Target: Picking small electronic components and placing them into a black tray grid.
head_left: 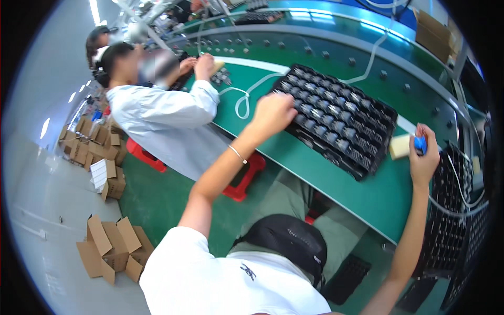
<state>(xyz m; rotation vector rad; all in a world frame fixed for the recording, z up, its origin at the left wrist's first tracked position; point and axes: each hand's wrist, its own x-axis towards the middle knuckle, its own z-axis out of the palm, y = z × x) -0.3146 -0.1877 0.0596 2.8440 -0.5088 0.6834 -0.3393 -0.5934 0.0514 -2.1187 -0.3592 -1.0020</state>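
On the green bench top lies a black compartment tray (362, 170), with rows of small clear and silvery parts in its pockets. My left hand (274, 111) is at the tray's left end, its fingers curled over the nearest pockets. Whatever it may grip is hidden. Off the tray's right end, my right hand (425, 160) is closed around a small blue object (420, 145), whose kind I cannot make out. Touching or just beside that hand is a pale yellow block (400, 147), resembling a sponge.
White cable (242, 100) loops over the bench left of the tray. A co-worker in a pale coat (163, 110) works at left. More black trays (446, 231) stand at right. Red stools (247, 178) and open cardboard boxes (113, 247) are on the floor. A conveyor (336, 55) runs behind.
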